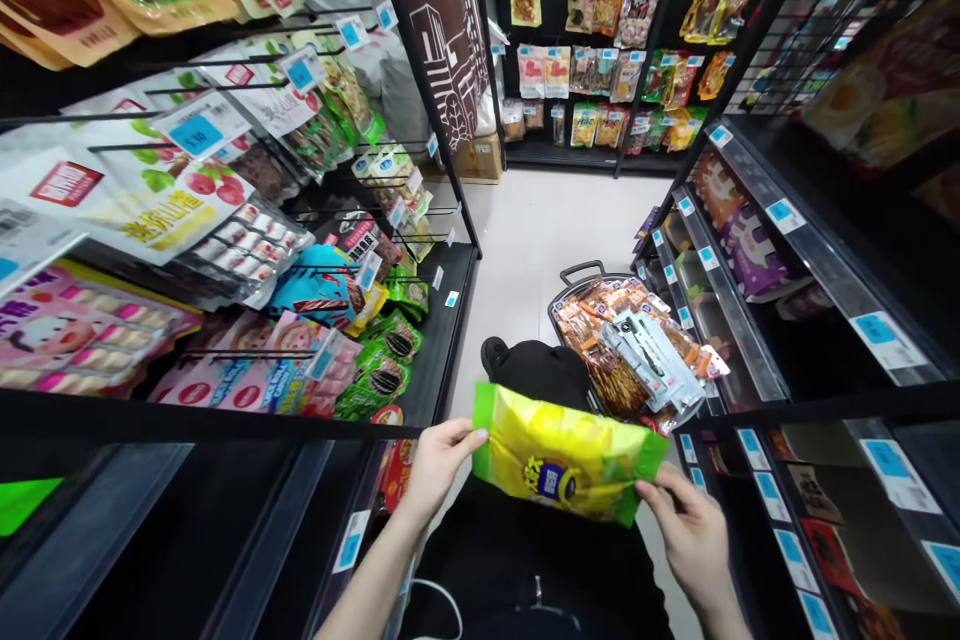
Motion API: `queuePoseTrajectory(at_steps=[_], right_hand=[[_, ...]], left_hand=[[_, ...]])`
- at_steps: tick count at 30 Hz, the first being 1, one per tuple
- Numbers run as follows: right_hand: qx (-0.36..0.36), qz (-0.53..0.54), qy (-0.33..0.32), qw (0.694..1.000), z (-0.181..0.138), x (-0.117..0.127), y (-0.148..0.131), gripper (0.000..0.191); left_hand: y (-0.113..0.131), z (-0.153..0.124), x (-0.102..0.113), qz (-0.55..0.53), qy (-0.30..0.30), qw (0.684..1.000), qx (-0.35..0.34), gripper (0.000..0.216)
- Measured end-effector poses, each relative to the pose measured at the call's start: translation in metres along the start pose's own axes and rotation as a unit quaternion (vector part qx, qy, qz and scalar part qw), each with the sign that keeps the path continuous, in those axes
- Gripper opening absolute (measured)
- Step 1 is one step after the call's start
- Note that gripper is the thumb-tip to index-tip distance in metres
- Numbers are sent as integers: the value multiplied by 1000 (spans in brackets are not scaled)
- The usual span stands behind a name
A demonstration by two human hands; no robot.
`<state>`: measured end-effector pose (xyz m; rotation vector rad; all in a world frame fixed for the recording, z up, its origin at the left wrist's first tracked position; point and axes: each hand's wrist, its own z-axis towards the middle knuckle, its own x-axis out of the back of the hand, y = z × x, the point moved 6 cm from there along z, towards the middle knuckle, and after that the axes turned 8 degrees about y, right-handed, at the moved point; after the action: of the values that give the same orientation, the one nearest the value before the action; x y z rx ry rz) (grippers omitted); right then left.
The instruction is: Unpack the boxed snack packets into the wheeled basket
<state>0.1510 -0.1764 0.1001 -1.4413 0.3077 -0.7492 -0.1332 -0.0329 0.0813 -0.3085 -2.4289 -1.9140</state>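
A yellow snack bag with green ends (562, 452) is stretched level in front of my body. Its left green end is pinched by my left hand (444, 460), thumb on the front. At the other end, my right hand (686, 530) grips the lower right corner between thumb and fingers. Printed lettering and a dark logo face up toward me. Beyond the bag, on the floor to the right, stands a dark shopping basket (581, 272) heaped with orange-brown snack packets (600, 320) and a silvery white packet (652, 360).
On the left, a rack (450, 360) holds hanging bags, including white pouches (172, 190) and green packets (386, 370). Shelves with price tags (784, 212) line the right. A pegboard of snacks (592, 70) closes the aisle's far end, beside a cardboard box (480, 158).
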Motion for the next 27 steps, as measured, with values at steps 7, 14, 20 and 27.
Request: queuePoseTrajectory(at_steps=[7,14,20,27], right_hand=[[270,-38,-10,962,54,36,-43,28],[306,7,48,951,113,45,-70,23],[354,-71,-5,933,113,56,-94,31],[174,-136,5,975,171,35,-43,15]], left_hand=[[73,0,-32,36,-77,955,-286,21],[115,26,-59,57,-98,855,-506,25],[120,31,-51,164,-171,865,-442,33],[108,106,-79,155,-94,956,-230,27]])
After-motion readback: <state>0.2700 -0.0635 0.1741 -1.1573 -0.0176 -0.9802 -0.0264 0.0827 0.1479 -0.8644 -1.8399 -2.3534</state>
